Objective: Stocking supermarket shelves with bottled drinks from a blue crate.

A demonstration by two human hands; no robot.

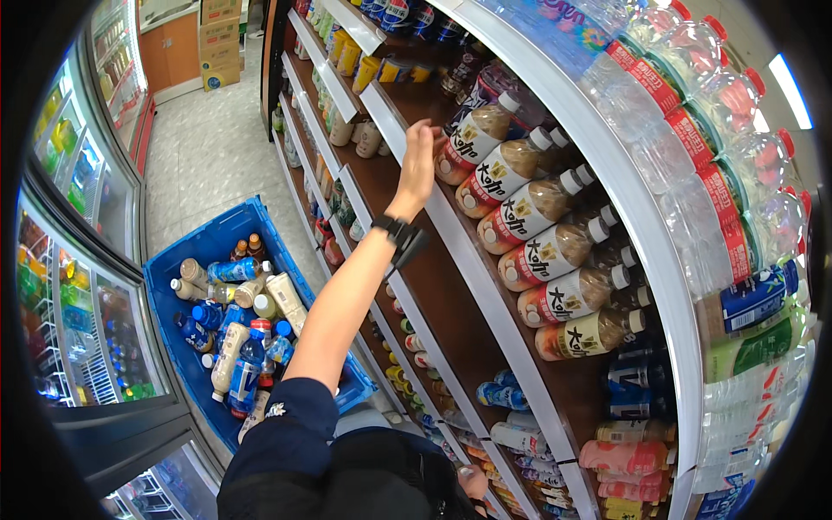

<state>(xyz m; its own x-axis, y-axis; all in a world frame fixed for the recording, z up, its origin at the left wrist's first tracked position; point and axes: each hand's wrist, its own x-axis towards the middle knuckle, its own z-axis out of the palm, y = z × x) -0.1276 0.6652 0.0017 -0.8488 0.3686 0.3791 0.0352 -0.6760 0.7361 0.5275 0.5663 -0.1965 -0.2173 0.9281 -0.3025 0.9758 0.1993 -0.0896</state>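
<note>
My left hand (418,169) is raised with its fingers stretched out, holding nothing. It is beside the end of a row of brown drink bottles (505,173) on the shelf. The fingertips are close to the nearest end bottle (472,139); whether they touch it, I cannot tell. These bottles have pale labels with large dark lettering and reddish-orange lower parts. A black watch (403,241) is on my left wrist. Low at the bottom edge, a small part of my right hand (472,482) shows beside my dark clothing; its fingers are hidden.
A blue crate (208,227) full of mixed bottles stands on the floor at left. Glass-door fridges (87,286) line the left side. Packs of water bottles (693,147) sit on top of the shelving at right. Stacked cartons (221,43) stand at the far end.
</note>
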